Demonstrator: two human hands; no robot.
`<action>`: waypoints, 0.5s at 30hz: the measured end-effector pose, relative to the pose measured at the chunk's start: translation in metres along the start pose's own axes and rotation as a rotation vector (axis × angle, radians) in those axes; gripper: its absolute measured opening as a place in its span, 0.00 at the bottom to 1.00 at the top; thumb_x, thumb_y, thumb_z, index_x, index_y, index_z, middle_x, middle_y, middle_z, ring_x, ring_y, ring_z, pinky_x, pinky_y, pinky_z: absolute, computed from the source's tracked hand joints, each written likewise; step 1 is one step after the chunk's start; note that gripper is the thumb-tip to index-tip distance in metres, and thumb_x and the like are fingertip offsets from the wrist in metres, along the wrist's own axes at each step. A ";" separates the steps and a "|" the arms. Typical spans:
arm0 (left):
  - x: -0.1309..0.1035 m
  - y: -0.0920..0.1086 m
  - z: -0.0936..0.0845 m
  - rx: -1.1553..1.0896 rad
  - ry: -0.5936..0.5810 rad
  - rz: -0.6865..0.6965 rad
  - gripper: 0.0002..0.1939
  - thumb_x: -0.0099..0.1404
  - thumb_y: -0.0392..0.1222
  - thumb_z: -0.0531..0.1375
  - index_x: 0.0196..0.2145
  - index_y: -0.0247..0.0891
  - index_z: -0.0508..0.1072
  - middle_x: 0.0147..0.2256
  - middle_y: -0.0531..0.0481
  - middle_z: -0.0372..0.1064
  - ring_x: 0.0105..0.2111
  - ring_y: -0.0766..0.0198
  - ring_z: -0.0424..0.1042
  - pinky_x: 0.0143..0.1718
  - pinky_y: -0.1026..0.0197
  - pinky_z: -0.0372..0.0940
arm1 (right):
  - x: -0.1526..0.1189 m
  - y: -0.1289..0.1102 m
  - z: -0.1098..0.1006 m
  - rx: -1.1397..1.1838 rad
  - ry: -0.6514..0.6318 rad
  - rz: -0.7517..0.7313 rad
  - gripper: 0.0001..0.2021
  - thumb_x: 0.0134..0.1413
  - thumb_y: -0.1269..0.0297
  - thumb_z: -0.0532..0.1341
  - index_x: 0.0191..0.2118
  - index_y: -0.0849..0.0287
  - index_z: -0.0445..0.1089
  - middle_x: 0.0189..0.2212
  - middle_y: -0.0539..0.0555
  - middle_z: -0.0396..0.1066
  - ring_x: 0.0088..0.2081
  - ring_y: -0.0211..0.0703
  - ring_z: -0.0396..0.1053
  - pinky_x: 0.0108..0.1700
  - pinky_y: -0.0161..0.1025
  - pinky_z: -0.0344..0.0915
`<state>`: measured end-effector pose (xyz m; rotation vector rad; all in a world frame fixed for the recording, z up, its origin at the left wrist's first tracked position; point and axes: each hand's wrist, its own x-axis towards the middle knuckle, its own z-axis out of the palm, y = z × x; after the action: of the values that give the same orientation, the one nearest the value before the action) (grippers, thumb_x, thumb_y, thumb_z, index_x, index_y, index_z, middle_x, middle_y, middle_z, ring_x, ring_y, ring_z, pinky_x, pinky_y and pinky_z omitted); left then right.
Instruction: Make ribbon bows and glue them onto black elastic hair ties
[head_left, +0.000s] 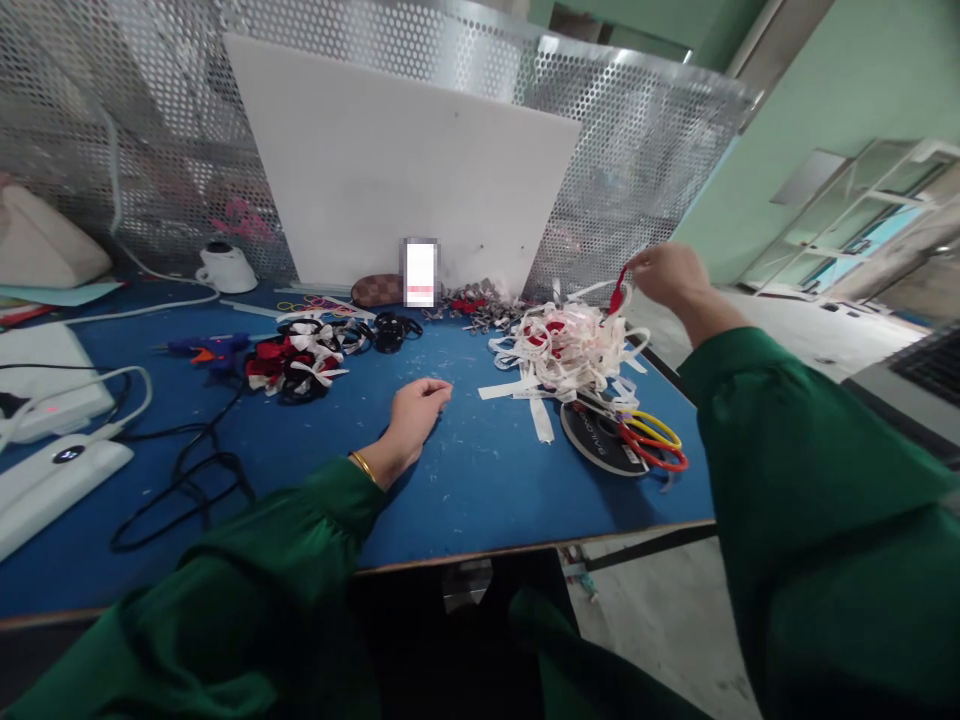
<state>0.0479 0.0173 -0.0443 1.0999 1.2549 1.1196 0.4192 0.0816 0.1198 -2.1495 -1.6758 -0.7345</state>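
Observation:
My right hand is raised above the right edge of the table, its fingertips pinched on a red ribbon piece. The ribbon hangs down to a tangled heap of white and pinkish ribbons with some red among them. My left hand rests on the blue tabletop near the middle, thumb and fingers pressed together. Whatever it may hold is hidden. Left of that hand lies a pile of red, white and black bows with black bands.
Scissors with yellow and red handles lie on a black ribbon spool. A blue glue gun, a white power strip and black cable occupy the left. Small metal clips, a phone and a checkered case line the back.

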 end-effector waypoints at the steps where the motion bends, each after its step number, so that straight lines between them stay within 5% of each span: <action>1: 0.000 -0.001 0.000 -0.001 -0.001 0.003 0.07 0.50 0.39 0.65 0.30 0.36 0.79 0.25 0.49 0.73 0.27 0.65 0.67 0.31 0.63 0.59 | 0.004 -0.003 -0.011 0.015 0.035 0.042 0.17 0.59 0.76 0.55 0.49 0.66 0.78 0.45 0.68 0.76 0.41 0.44 0.70 0.40 0.41 0.58; 3: 0.001 -0.002 0.000 -0.002 -0.003 0.008 0.07 0.50 0.39 0.65 0.30 0.36 0.79 0.26 0.49 0.73 0.27 0.65 0.67 0.31 0.64 0.59 | 0.008 -0.011 -0.032 0.120 0.135 0.107 0.19 0.61 0.74 0.53 0.53 0.67 0.76 0.51 0.68 0.74 0.44 0.43 0.69 0.43 0.41 0.58; 5: 0.001 -0.002 0.000 -0.002 -0.003 0.010 0.07 0.50 0.38 0.64 0.30 0.36 0.79 0.26 0.49 0.73 0.27 0.66 0.67 0.31 0.64 0.58 | 0.011 -0.020 -0.050 0.207 0.044 0.107 0.18 0.62 0.73 0.53 0.51 0.71 0.76 0.45 0.68 0.76 0.43 0.42 0.70 0.42 0.40 0.58; 10: 0.001 -0.001 0.000 -0.009 -0.004 0.009 0.08 0.48 0.39 0.65 0.29 0.36 0.79 0.27 0.48 0.74 0.28 0.65 0.68 0.30 0.63 0.59 | 0.014 -0.040 -0.078 0.319 0.282 -0.004 0.19 0.60 0.79 0.51 0.53 0.75 0.73 0.50 0.71 0.73 0.46 0.41 0.72 0.45 0.39 0.62; 15: 0.002 -0.001 -0.001 -0.020 -0.010 0.008 0.08 0.47 0.39 0.66 0.28 0.37 0.79 0.27 0.48 0.74 0.28 0.65 0.67 0.29 0.64 0.59 | 0.001 -0.070 -0.106 0.755 0.507 -0.256 0.22 0.51 0.84 0.53 0.46 0.59 0.77 0.50 0.59 0.75 0.44 0.40 0.74 0.44 0.37 0.69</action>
<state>0.0473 0.0189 -0.0455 1.0951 1.2296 1.1287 0.3310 0.0437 0.2028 -1.1404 -1.6003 -0.5229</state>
